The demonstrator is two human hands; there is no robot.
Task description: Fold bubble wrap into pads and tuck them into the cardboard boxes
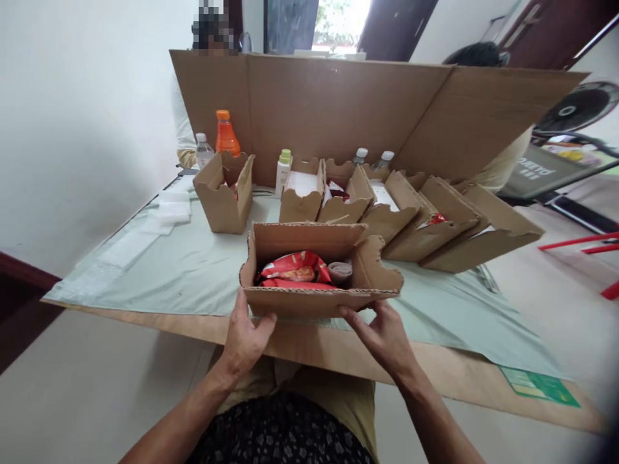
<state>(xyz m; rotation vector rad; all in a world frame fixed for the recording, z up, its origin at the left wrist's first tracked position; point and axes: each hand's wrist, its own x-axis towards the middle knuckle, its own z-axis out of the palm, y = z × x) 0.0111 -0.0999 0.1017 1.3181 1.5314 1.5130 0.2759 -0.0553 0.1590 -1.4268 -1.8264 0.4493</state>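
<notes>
An open cardboard box point(294, 301) stands at the table's front edge, directly before me. Inside it lie red snack packets point(300, 267) and a rolled greyish cloth point(340, 271). My left hand point(245, 341) grips the box's near left corner, thumb along the front wall and the other fingers around the side. At the near right, my right hand point(382, 335) holds the lower part of the same box, its thumb against the front. The undersides of both hands' fingers are partly hidden by the cardboard.
Several similar cardboard boxes point(302, 209) line up behind to the right; another box point(225, 209) stands at the left. Bottles, one orange point(226, 135), stand behind them before a tall cardboard screen point(338, 116). Clear plastic sleeves point(130, 248) lie on the green cloth point(203, 277). People sit beyond the screen.
</notes>
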